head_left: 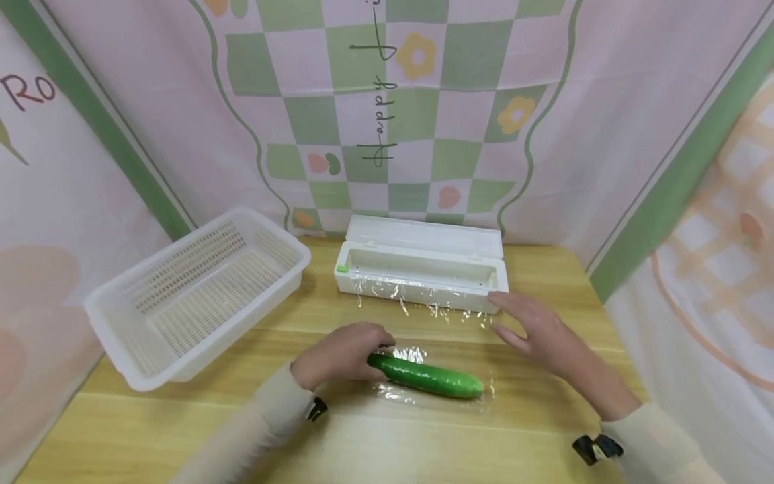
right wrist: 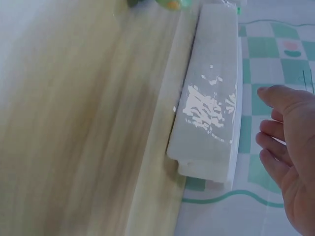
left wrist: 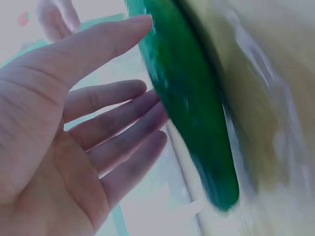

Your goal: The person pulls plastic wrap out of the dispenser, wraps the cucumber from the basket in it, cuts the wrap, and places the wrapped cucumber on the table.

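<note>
A green cucumber (head_left: 432, 378) lies on clear plastic film (head_left: 396, 395) on the wooden table. My left hand (head_left: 346, 355) is at the cucumber's left end. In the left wrist view, the thumb of that hand (left wrist: 54, 113) overlaps the cucumber (left wrist: 189, 103), and its fairly straight fingers reach the edge. Whether they press on it is unclear. Behind stands a white cling film box (head_left: 420, 272) with its lid raised; film hangs over its front. Next to the box's right end, my right hand (head_left: 540, 334) has its fingers extended; the right wrist view shows nothing held in this hand (right wrist: 290, 142).
To the left stands a white plastic basket (head_left: 196, 299) with slotted sides and bottom. A patterned cloth (head_left: 399, 114) hangs behind the table, close to the box. The wooden table (head_left: 417, 450) extends in front of the cucumber. A small green piece (head_left: 342, 268) sits at the box's left end.
</note>
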Demonstrator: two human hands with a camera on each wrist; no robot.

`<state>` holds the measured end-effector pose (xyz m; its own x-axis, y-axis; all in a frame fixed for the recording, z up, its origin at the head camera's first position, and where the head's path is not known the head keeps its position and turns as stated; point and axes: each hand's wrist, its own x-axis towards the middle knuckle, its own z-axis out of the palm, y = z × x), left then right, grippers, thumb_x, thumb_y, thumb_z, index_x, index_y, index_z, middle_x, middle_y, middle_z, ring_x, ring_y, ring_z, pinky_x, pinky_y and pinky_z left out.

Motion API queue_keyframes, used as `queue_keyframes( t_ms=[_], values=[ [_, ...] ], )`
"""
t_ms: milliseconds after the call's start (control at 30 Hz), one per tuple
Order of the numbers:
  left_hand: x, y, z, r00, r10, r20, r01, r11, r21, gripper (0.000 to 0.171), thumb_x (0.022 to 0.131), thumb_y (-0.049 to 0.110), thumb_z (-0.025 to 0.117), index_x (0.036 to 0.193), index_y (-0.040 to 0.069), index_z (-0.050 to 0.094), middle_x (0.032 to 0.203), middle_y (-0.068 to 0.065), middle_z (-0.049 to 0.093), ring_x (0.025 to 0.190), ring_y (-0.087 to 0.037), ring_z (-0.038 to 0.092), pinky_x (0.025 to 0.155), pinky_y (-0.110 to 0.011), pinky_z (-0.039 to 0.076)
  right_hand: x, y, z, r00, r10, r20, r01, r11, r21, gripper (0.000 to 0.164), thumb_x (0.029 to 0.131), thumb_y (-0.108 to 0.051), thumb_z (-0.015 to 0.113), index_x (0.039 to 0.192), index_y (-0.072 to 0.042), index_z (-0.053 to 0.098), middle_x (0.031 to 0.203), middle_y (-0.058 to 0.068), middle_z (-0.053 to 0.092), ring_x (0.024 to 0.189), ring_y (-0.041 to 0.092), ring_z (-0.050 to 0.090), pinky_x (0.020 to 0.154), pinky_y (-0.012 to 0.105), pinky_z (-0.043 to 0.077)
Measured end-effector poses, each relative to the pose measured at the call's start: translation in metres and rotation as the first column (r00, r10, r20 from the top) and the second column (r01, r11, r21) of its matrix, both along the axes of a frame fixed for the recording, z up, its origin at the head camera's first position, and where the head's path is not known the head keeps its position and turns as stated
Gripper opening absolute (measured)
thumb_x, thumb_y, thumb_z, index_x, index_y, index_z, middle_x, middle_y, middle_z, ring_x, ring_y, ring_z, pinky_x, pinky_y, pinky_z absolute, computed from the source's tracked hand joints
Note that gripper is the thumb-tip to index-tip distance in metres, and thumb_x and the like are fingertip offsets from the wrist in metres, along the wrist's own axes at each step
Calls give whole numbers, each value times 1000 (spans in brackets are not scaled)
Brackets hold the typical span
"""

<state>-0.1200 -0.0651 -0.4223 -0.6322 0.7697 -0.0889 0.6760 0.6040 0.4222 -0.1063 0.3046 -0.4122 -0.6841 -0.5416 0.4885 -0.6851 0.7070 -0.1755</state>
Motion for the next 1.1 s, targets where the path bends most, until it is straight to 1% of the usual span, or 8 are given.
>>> queue_keyframes(
  t_ms=[200,333,433,567,733,833,967,1100],
  values=[
    [2,-35,5,997,72,-28,-71,997,29,56,86,28,88,133,6,69,133,-8,72,123,-25,68,110,-44,56,19,-3,-1,999,37,23,-37,999,31,63,79,-10,87,138,-1,65,131,21,72,115,40,71,94,55,61],
    [2,-56,5,993,77,-93,-72,996,56,49,85,23,87,127,5,71,126,-8,74,115,-24,71,105,-43,59,30,-2,-2,997,51,50,-55,995,87,56,80,-18,88,130,-3,70,124,17,75,111,34,73,91,49,64],
    [5,-69,3,987,70,-142,-61,996,62,39,86,21,86,120,6,73,118,-6,76,108,-20,72,100,-41,62,39,-2,-4,994,61,89,-71,990,124,50,79,-24,90,124,-7,73,119,9,77,108,27,74,91,45,65],
    [10,-84,0,987,54,-151,-45,997,62,29,87,19,85,113,10,75,111,-2,76,102,-16,72,94,-37,63,48,-3,-8,987,110,119,-125,984,126,45,76,-28,93,114,-12,76,111,-3,76,100,16,73,86,37,66],
    [15,-93,-6,995,-3,-101,6,1000,23,28,87,20,85,112,16,75,111,5,74,103,-10,68,95,-32,61,58,-2,-15,966,235,107,-244,965,91,43,74,-38,95,107,-19,74,105,-11,73,95,7,69,83,29,63],
    [17,-93,-8,995,-42,-90,42,999,0,29,86,22,85,114,18,75,114,6,74,106,-8,68,98,-31,60,64,-1,-20,955,273,114,-284,954,98,45,72,-42,95,107,-22,75,106,-13,72,95,5,68,84,27,63],
    [18,-92,-13,993,-71,-97,70,997,-21,28,86,22,85,113,18,76,112,7,73,105,-7,67,98,-29,60,69,0,-27,948,281,150,-300,946,121,42,69,-39,96,103,-24,77,107,-14,72,96,4,68,84,25,63],
    [18,-90,-18,993,-80,-89,77,996,-33,28,86,23,86,112,17,77,111,7,74,103,-5,67,97,-27,60,73,1,-34,942,277,191,-304,944,126,35,72,-35,95,101,-24,79,106,-12,72,95,5,69,82,26,64]
  ],
)
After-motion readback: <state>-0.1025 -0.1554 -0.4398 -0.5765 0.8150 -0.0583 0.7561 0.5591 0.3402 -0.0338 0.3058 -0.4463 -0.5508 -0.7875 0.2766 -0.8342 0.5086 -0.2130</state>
